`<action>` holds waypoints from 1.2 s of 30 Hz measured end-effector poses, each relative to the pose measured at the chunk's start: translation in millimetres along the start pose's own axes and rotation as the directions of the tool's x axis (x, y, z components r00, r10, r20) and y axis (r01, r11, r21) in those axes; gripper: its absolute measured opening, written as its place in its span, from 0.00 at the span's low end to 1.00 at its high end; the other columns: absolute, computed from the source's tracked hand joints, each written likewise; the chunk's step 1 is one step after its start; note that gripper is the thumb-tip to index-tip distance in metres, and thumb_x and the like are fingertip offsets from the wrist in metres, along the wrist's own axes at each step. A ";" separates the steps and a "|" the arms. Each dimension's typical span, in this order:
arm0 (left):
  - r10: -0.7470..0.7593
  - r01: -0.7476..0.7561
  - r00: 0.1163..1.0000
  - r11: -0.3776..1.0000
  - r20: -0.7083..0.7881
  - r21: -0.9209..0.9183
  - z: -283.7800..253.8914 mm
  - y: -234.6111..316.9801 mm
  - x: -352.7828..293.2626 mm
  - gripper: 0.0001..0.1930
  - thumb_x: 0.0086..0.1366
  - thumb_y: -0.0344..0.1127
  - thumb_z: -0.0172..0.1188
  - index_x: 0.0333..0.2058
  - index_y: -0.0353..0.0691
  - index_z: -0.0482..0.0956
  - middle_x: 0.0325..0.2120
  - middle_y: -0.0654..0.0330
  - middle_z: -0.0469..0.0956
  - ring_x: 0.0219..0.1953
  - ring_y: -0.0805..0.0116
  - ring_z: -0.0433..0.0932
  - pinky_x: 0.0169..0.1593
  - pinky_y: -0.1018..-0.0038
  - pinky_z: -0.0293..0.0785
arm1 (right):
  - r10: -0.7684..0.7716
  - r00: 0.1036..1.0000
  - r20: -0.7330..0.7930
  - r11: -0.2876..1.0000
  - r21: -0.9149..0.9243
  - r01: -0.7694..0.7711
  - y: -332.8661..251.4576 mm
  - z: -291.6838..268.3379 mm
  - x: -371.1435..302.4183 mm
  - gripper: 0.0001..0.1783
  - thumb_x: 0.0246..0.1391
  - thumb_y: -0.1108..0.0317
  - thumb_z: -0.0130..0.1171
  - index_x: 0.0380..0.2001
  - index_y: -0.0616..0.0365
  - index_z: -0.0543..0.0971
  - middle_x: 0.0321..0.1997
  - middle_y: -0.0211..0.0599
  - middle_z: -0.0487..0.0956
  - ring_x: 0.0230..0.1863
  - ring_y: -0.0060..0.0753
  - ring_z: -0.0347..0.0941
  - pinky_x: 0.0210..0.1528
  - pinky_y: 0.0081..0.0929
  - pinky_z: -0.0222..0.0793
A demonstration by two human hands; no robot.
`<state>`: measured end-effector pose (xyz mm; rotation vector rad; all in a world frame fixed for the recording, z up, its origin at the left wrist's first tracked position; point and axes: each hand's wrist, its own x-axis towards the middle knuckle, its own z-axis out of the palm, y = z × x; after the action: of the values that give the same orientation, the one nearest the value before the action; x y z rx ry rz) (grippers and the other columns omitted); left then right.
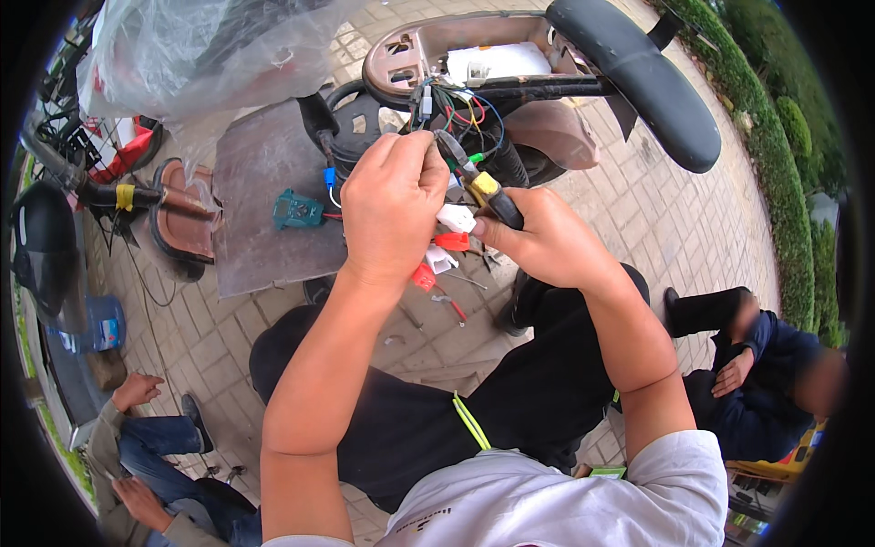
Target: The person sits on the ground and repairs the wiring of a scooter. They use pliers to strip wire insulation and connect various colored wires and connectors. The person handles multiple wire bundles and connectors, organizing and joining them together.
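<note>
My right hand grips a pair of pliers with yellow and black handles. Their grey jaws point up and left, beside the fingertips of my left hand. That hand is closed in a pinch; what lies between its fingers is hidden. Just beyond both hands is a bundle of coloured wires with a green connector. Between the hands hang a white plug and a red connector. Lower down, another red connector dangles near a loose red wire.
A teal multimeter lies on a worn brown board at left. Ahead is a scooter body with an open compartment and a black seat. Clear plastic sheeting covers something at upper left. People sit at both sides.
</note>
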<state>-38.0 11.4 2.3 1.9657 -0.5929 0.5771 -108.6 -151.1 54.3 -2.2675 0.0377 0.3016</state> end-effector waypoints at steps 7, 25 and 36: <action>0.052 -0.053 0.997 0.999 -0.050 -0.007 4.1 -2.6 0.5 0.09 0.53 0.18 0.61 0.35 0.33 0.79 0.24 0.58 0.74 0.23 0.72 0.73 0.28 0.76 0.70 | 0.000 1.000 -0.007 0.998 0.056 0.001 3.8 2.0 -2.3 0.18 0.56 0.60 0.60 0.24 0.67 0.75 0.16 0.45 0.72 0.20 0.37 0.65 0.28 0.39 0.64; 0.060 -0.060 0.995 0.998 -0.081 0.004 5.0 -2.1 -0.8 0.09 0.52 0.20 0.62 0.34 0.34 0.79 0.22 0.57 0.74 0.23 0.67 0.73 0.28 0.73 0.70 | -0.013 0.997 0.081 0.983 0.183 -0.002 14.1 4.1 3.4 0.19 0.58 0.58 0.60 0.27 0.68 0.76 0.16 0.36 0.69 0.22 0.26 0.61 0.27 0.35 0.63; 0.044 -0.045 0.997 0.999 -0.066 -0.014 2.5 -1.3 0.0 0.08 0.55 0.20 0.62 0.35 0.32 0.80 0.23 0.59 0.76 0.22 0.74 0.73 0.27 0.77 0.70 | 0.004 0.997 0.073 0.978 0.207 -0.020 8.4 4.3 0.9 0.19 0.60 0.60 0.59 0.27 0.68 0.76 0.16 0.35 0.69 0.22 0.24 0.60 0.26 0.34 0.61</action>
<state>-36.9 9.6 0.4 1.9156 -0.5995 0.6597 -109.6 -153.3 45.1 -2.0482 0.0432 0.3689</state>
